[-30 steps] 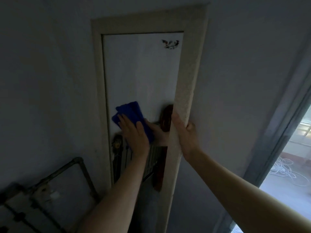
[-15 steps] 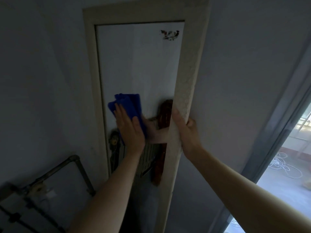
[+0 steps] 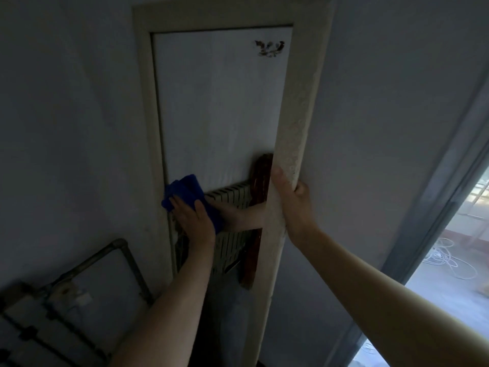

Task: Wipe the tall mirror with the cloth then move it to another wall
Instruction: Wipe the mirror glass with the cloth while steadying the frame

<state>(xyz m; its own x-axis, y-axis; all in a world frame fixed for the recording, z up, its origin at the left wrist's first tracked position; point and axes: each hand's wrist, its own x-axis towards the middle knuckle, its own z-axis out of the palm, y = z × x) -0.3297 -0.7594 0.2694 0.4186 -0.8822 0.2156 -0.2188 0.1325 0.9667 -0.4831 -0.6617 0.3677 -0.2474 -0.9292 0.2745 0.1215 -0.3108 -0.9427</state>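
Observation:
The tall mirror point(image 3: 296, 123) with a pale cream frame leans upright against a grey wall, filling the middle of the head view. A folded blue cloth point(image 3: 185, 192) lies flat on the glass near the frame's left inner edge. My left hand point(image 3: 194, 219) presses the cloth against the glass with straight fingers. My right hand point(image 3: 293, 205) grips the right side of the frame at about the same height, thumb on the front and fingers wrapped behind. The glass reflects a radiator and my forearm.
Grey pipes point(image 3: 113, 256) and a radiator run along the wall at lower left. An open doorway point(image 3: 449, 260) at the right shows a bright floor with coiled white cable point(image 3: 447, 258). A small floral mark point(image 3: 270, 47) sits near the glass's top right corner.
My left hand slid the blue cloth leftward across the glass to the frame's left inner edge. My right hand kept its grip on the right side of the frame.

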